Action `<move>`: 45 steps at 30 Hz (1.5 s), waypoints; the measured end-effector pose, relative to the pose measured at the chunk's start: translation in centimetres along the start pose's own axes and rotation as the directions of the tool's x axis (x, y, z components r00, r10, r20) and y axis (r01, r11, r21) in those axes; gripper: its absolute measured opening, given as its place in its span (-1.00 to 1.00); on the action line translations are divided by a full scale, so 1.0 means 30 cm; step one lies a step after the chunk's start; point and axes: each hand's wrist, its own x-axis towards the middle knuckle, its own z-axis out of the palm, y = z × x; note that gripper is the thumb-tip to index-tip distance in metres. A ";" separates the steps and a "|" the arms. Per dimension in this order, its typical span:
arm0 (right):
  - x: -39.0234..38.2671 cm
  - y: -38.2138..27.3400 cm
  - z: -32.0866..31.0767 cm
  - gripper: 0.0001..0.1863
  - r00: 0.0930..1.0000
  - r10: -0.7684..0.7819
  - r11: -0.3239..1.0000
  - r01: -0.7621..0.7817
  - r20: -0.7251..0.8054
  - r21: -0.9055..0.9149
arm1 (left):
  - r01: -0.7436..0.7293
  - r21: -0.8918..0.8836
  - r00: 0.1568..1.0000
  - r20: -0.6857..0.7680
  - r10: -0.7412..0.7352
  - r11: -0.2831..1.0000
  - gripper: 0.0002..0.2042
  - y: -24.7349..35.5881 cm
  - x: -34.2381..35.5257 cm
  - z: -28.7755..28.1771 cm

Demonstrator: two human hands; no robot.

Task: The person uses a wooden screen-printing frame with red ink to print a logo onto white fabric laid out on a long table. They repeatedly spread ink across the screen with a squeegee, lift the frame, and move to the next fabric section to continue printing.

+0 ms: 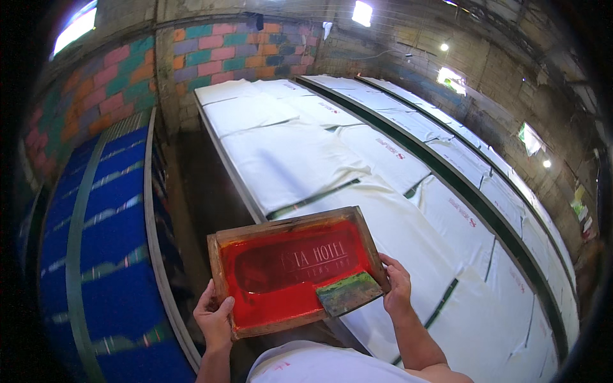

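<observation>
In front of my body I hold a wooden screen-printing frame, tilted slightly. Red ink covers much of its mesh, around a darker panel with pale lettering. My left hand grips the frame's lower left side, thumb on the near face. On the other side my right hand is closed round the right edge, with some fingers hidden behind the wood. A flat squeegee-like board, stained green and grey, lies across the frame's lower right corner, close to my right hand.
A long table with white cloth pieces runs away on the right, several bearing small red prints. Beyond a dark green rail lie more white cloths. Left of a dark aisle stands a table with blue cloth. A painted block wall stands behind.
</observation>
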 end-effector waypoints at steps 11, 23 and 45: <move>1.056 0.538 0.907 -0.40 0.966 0.163 0.963 -0.200 0.201 0.183 | -0.081 0.006 0.990 -0.118 0.081 0.997 -0.34 0.123 1.273 -0.156; 2.172 0.927 1.815 -0.31 0.969 0.060 0.998 -0.066 0.240 0.018 | -0.031 -0.033 0.985 -0.169 0.025 0.999 -0.34 0.088 2.703 -0.129; 3.881 1.734 3.203 -0.21 0.965 0.157 0.977 -0.183 0.210 0.108 | 0.013 0.142 0.980 -0.200 0.015 0.990 -0.32 0.291 5.027 -0.082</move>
